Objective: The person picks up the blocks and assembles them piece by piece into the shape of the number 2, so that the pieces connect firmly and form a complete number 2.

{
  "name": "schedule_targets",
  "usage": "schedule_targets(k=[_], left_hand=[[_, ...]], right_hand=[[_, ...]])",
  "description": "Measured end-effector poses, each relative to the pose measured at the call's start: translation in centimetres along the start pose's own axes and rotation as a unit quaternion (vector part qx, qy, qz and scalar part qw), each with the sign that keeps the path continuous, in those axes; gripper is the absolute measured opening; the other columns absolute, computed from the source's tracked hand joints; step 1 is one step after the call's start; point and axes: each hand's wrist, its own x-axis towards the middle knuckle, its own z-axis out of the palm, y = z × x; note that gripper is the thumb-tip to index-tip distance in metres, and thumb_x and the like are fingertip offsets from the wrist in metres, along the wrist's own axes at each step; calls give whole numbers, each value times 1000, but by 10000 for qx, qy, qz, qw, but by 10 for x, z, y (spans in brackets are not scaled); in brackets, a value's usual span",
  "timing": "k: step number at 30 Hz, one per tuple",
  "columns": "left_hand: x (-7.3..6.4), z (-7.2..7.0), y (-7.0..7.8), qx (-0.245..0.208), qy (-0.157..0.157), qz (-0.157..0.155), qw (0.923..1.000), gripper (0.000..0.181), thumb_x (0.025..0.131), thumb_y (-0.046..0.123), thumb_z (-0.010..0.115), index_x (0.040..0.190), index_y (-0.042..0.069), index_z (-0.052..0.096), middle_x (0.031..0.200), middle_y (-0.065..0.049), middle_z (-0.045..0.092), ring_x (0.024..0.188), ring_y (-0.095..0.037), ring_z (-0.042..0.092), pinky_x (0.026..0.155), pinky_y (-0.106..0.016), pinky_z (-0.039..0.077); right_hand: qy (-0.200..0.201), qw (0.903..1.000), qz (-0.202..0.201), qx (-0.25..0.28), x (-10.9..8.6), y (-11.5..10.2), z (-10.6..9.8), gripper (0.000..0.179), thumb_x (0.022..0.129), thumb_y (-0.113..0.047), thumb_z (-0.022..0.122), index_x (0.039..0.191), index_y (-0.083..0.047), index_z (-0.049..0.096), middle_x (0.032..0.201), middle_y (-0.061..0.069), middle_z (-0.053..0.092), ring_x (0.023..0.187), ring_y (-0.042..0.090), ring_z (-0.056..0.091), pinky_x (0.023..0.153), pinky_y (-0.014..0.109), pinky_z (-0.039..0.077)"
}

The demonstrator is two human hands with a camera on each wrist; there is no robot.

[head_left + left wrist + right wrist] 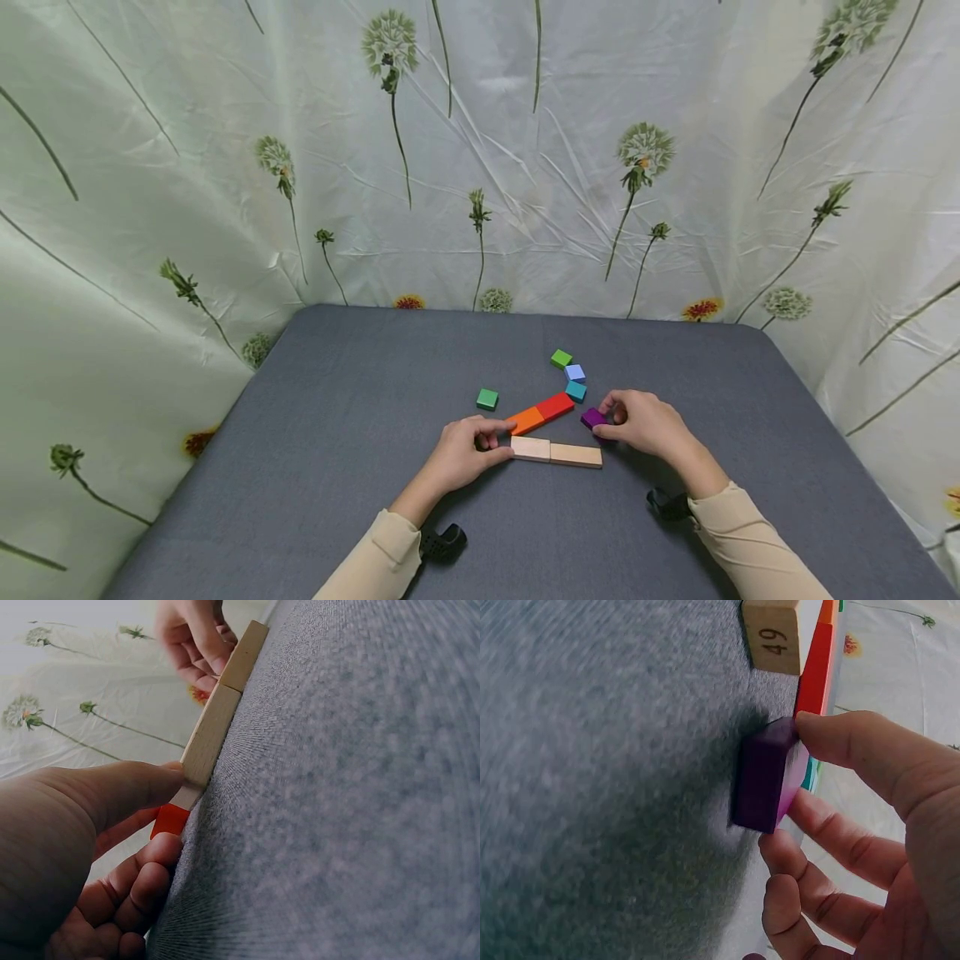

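Observation:
My left hand (461, 454) touches the left end of a plain wooden block (530, 448) with its thumb. Its index finger rests by the end of an orange block (527, 421). Another wooden block (576, 455) lies end to end with the first. A red block (556, 406) continues the orange one at a slant, away from the wooden row. To the right, my right hand (641, 423) pinches a small purple block (761, 776) between thumb and fingers, low over the cloth. In the right wrist view the wooden block's end shows the number 49.
Beyond the red block, a teal block (576, 392), a light blue block (574, 372) and a light green block (561, 358) form a curved line. A green block (487, 399) lies apart on the left. The grey cloth-covered table (337, 433) meets a flowered curtain (525, 167).

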Motion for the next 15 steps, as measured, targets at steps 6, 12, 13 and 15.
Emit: schedule_targets(k=[6, 12, 13, 15], left_hand=[[0, 0, 0, -14, 2, -11, 10000, 35, 92, 21, 87, 126, 15, 81, 83, 9, 63, 74, -2, 51, 70, -22, 42], [0, 0, 0, -5, -5, -1, 10000, 35, 91, 21, 88, 125, 15, 81, 83, 9, 63, 74, -2, 51, 70, -22, 42], [0, 0, 0, -6, -7, -3, 10000, 35, 91, 21, 88, 125, 15, 81, 83, 9, 63, 74, -2, 51, 70, -22, 42], [0, 0, 0, -11, -11, -6, 10000, 35, 92, 21, 88, 125, 15, 81, 83, 9, 63, 74, -2, 51, 70, -22, 43]], right_hand=[[-38, 9999, -125, 108, 0, 8, -2, 31, 92, -29, 85, 116, -11, 76, 96, 6, 68, 79, 18, 58, 65, 35, 43], [54, 9973, -388, 614, 0, 24, -1, 36, 91, -30, 86, 120, -10, 77, 100, 8, 68, 86, 20, 57, 69, 34, 45], [66, 9963, -434, 733, -1, 27, 0, 37, 91, -30, 86, 121, -9, 77, 99, 7, 67, 86, 19, 56, 69, 34, 44], [77, 9941, -518, 951, -1, 32, 2, 40, 91, -30, 87, 122, -9, 77, 98, 6, 65, 85, 19, 53, 70, 32, 42]])
